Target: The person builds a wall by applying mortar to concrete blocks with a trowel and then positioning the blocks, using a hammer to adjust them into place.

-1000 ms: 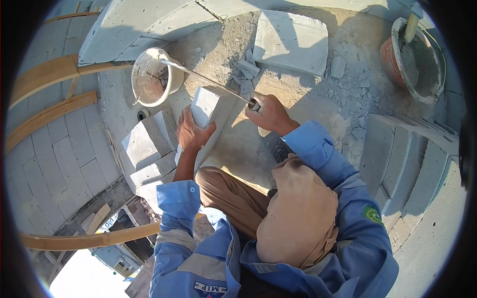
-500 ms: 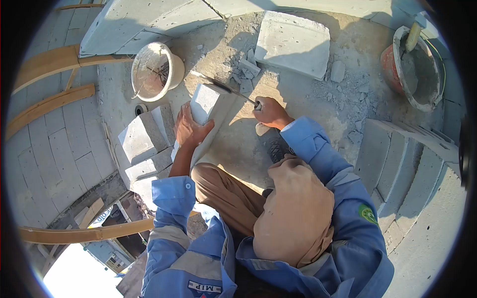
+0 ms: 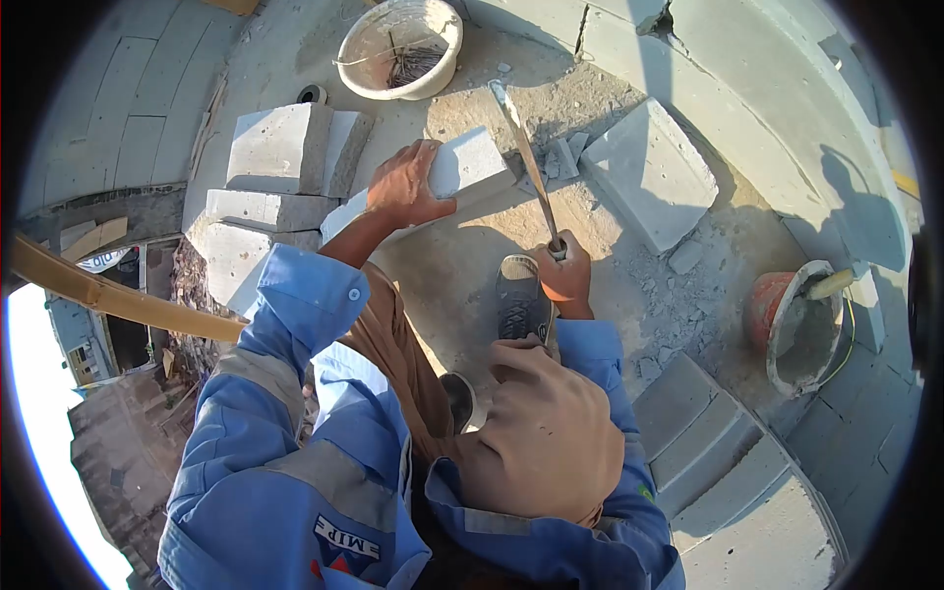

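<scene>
My left hand [image 3: 408, 187] lies on top of a long pale block [image 3: 472, 164], fingers spread over its upper face. My right hand [image 3: 565, 270] is wrapped round the handle of a long flat-bladed tool [image 3: 531, 162]. The blade points up and away, past the block's right end, and a gap shows between them. Broken chips [image 3: 563, 157] lie just right of the blade. My shoe [image 3: 523, 300] is on the floor near my right hand.
Several pale blocks [image 3: 280, 147] are stacked at the left. A white bucket [image 3: 401, 49] stands at the top, a cement-smeared bucket [image 3: 804, 329] at the right. A large slab [image 3: 654, 177] lies beyond the chips. More blocks [image 3: 728, 452] stand lower right. A curved wall [image 3: 767, 118] bounds the floor.
The view has turned and shifted. The blade, earlier over the end of the block, now stands off to its right. My left hand is still on the block.
</scene>
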Tool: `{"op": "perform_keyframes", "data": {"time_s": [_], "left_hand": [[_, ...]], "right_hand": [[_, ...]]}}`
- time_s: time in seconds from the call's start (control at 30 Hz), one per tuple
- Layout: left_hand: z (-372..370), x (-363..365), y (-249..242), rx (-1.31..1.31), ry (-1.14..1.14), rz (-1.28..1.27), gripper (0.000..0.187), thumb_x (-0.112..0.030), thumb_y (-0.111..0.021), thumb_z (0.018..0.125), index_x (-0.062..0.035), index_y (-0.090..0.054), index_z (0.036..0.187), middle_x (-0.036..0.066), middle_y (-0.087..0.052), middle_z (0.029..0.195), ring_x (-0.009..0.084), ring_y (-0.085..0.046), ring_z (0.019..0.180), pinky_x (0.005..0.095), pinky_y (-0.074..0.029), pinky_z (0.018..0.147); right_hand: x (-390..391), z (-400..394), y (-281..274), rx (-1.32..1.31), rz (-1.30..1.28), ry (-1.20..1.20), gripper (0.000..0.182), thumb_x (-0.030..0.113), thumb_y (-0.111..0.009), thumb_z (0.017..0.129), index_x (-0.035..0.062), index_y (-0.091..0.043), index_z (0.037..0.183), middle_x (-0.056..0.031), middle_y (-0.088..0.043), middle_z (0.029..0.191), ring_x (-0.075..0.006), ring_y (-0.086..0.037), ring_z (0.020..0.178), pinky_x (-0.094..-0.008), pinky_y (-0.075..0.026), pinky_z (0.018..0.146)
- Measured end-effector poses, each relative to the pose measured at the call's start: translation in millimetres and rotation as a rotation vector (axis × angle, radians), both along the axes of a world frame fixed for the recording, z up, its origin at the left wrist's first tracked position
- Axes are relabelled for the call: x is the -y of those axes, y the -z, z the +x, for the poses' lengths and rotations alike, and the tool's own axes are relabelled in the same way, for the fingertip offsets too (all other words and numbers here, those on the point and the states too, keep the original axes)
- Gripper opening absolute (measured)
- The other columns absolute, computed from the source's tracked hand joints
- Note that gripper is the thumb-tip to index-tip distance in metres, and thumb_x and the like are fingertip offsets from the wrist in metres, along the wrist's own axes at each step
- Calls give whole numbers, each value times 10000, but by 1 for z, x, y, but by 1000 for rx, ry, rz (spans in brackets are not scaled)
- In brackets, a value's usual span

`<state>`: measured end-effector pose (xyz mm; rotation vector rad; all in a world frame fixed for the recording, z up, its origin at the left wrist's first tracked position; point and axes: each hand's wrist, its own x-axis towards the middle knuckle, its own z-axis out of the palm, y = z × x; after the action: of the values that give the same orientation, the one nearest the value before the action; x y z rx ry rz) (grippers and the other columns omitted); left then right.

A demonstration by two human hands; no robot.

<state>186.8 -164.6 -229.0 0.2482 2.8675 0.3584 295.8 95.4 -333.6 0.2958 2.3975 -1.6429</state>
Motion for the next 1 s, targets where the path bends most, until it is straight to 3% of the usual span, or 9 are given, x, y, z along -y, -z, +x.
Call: {"op": "perform_keyframes", "data": {"time_s": [0.07, 0.23, 0.33, 0.43, 0.53, 0.63, 0.73, 0.8, 1.0], "left_hand": [[-3, 3, 0, 8, 44, 19, 830, -398, -743, 588, -55, -489, 1300, 173, -560, 1234, 369, -535, 1165, 441, -436, 995], [-8, 9, 3, -63, 20, 18, 823, -405, -737, 599, -57, -489, 1302, 171, -558, 1238, 362, -526, 1178, 440, -430, 1000], [1, 3, 6, -83, 53, -4, 823, -399, -738, 597, -49, -486, 1298, 170, -559, 1238, 363, -539, 1163, 444, -440, 985], [-2, 6, 4, -83, 81, 42, 822, -396, -741, 593, -35, -488, 1287, 170, -563, 1231, 367, -551, 1143, 446, -449, 971], [-10, 8, -2, -56, 47, 34, 820, -390, -740, 593, -30, -488, 1285, 173, -567, 1222, 364, -552, 1136, 439, -451, 970], [-5, 5, -2, -62, 76, 39, 818, -383, -740, 587, -41, -490, 1287, 169, -571, 1211, 354, -552, 1133, 423, -453, 971], [-3, 2, -3, -27, 37, 14, 817, -383, -742, 587, -40, -491, 1284, 164, -572, 1211, 352, -553, 1132, 421, -451, 974], [4, 6, 1, -34, 55, 10, 820, -383, -741, 590, -41, -489, 1291, 166, -571, 1216, 352, -552, 1138, 418, -449, 980], [-1, 1, 2, -18, 60, -29, 852, -398, -742, 599, -52, -473, 1330, 177, -568, 1239, 352, -555, 1153, 421, -450, 983]], "right_hand": [[1, 7, -10, -35, -35, 111, 191, 153, -651, 765, 2, -538, 732, -156, -581, 607, -306, -597, 555, -394, -467, 560], [-14, 17, 22, -244, 94, -31, 172, 140, -673, 781, -1, -576, 793, -145, -588, 603, -284, -605, 539, -379, -467, 546], [-7, 22, -14, -65, -42, 83, 157, 131, -665, 775, -3, -588, 807, -150, -589, 614, -336, -609, 562, -402, -471, 558], [-8, 33, 38, -146, 57, 66, 185, 146, -666, 794, -13, -570, 784, -124, -548, 587, -248, -547, 529, -363, -446, 546], [-13, 12, 31, -254, 154, -11, 244, 171, -677, 802, -15, -530, 741, -115, -528, 579, -188, -502, 514, -339, -428, 534], [-9, 22, -7, -65, -74, 131, 215, 145, -668, 777, -12, -527, 739, -165, -590, 652, -350, -575, 543, -400, -455, 545], [-12, 25, 35, -289, 138, -38, 215, 155, -672, 779, -16, -543, 772, -172, -592, 649, -358, -580, 562, -406, -460, 559], [-14, 31, 50, -110, 196, -16, 220, 163, -677, 776, -24, -565, 809, -193, -605, 671, -371, -602, 607, -420, -473, 587], [-2, 25, -11, -29, -207, 187, 187, 157, -662, 787, -10, -585, 819, -169, -641, 691, -381, -623, 650, -399, -478, 600]]}}
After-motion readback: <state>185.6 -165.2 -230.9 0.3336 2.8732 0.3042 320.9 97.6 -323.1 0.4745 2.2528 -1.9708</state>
